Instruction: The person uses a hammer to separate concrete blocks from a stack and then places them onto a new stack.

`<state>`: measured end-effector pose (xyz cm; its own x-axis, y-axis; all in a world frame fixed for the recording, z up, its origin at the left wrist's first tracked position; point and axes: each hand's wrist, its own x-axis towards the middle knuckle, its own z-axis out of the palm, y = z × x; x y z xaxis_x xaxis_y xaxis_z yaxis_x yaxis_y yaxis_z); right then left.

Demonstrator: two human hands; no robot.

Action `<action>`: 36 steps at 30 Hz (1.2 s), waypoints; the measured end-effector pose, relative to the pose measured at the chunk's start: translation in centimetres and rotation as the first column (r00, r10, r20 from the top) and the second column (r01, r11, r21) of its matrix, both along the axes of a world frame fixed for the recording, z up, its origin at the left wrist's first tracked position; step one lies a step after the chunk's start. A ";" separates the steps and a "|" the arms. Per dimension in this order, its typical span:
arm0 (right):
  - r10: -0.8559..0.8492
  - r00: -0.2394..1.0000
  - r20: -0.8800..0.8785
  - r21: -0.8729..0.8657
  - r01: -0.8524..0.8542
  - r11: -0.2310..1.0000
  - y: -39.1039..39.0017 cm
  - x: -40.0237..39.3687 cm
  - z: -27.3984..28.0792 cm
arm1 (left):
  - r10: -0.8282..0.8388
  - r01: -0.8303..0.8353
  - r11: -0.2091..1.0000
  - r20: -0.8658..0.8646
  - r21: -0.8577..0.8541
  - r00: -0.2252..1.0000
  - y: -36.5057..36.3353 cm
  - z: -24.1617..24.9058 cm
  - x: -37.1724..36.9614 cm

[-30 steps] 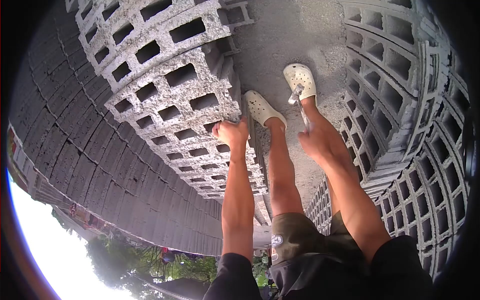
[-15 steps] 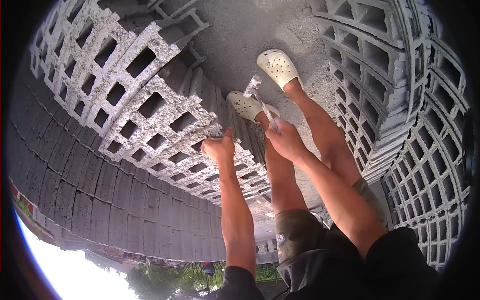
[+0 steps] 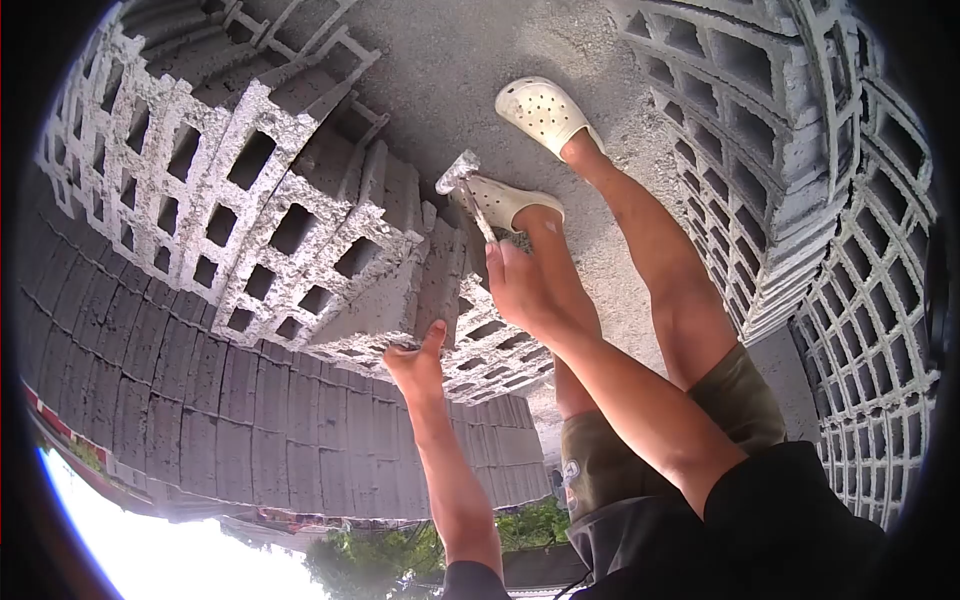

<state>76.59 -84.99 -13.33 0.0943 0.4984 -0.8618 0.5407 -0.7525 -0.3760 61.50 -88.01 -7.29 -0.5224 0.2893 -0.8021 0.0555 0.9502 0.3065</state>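
Observation:
My right hand [image 3: 518, 285] is closed around the thin handle of a hammer [image 3: 483, 210]. The hammer's head [image 3: 458, 172], crusted with grey cement, points away from me, near the broken edge of the stack. My left hand [image 3: 416, 368] grips the near edge of a grey concrete hollow block [image 3: 372, 305], thumb up and fingers hidden behind the edge. This block sits tilted out of line with the row, showing its smooth side. The stack of hollow blocks [image 3: 270, 205] has rough, crumbly faces with rectangular holes.
Another tall stack of hollow blocks [image 3: 770, 180] stands on the right. Gritty concrete ground [image 3: 450, 60] runs between the stacks, where my feet in cream clogs [image 3: 545, 112] stand. Behind the left stack extends a long wall of stacked blocks [image 3: 220, 420].
My left hand has drawn back towards me with the block, which has turned out of its row. The hammer in my right hand has swung left, closer to the stack.

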 end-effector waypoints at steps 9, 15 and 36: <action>-0.250 0.968 0.009 0.294 0.237 0.926 5.7 2.2 0.2 | 0.052 -0.049 0.995 0.030 -0.083 0.998 0.5 1.1 0.3; 0.005 1.000 -0.020 -0.014 -0.006 1.000 -1.8 -2.2 -3.1 | 0.002 -0.003 0.997 -0.018 -0.082 1.000 -0.8 0.3 -0.2; -0.110 0.992 -0.059 0.007 0.111 0.994 -0.1 4.5 -0.5 | -0.150 0.086 0.977 -0.340 -0.197 0.928 -0.2 -6.7 3.0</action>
<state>81.06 -85.09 -13.84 0.0990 0.4966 -0.8623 0.4313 -0.8024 -0.4125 64.54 -88.19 -13.98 -0.7501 0.2377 -0.6171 0.2439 0.9668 0.0759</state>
